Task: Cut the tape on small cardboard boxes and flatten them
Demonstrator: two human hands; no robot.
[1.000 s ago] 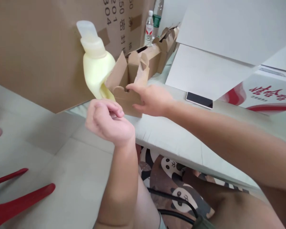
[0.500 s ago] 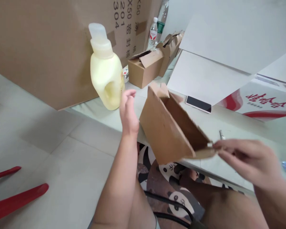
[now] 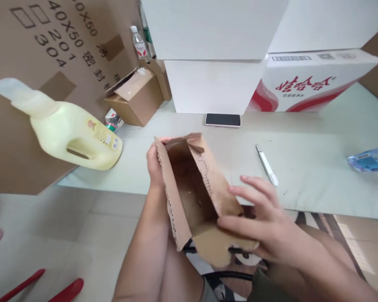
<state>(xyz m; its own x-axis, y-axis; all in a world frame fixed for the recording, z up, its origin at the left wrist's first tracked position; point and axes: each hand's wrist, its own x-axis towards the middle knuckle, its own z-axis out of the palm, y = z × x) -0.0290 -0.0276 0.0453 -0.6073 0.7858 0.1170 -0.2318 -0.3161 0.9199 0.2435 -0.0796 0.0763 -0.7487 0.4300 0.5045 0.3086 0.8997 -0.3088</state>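
Your right hand (image 3: 271, 226), nearest, has its fingers spread wide; the lowest digit touches the near-right corner of one open cardboard box (image 3: 219, 184), though whether it pinches cannot be told. The box lies left of these fingers, its long axis slanting from the near flap away to the far-left corner. There your left hand (image 3: 155, 163) holds it, fingers bent round the corner, tips mostly hidden. The right hand is thus nearer the flap, the left nearer the far end. Beyond your right fingers lies one white knife (image 3: 267, 167); farther right, one blue-tinted bottle (image 3: 370, 160). Left of your left fingers leans one yellow jug (image 3: 78, 136). Beyond both hands are one phone (image 3: 223, 120), one taped brown box (image 3: 141, 98), one red-and-white carton (image 3: 302, 84) and two clear bottles (image 3: 139, 44).
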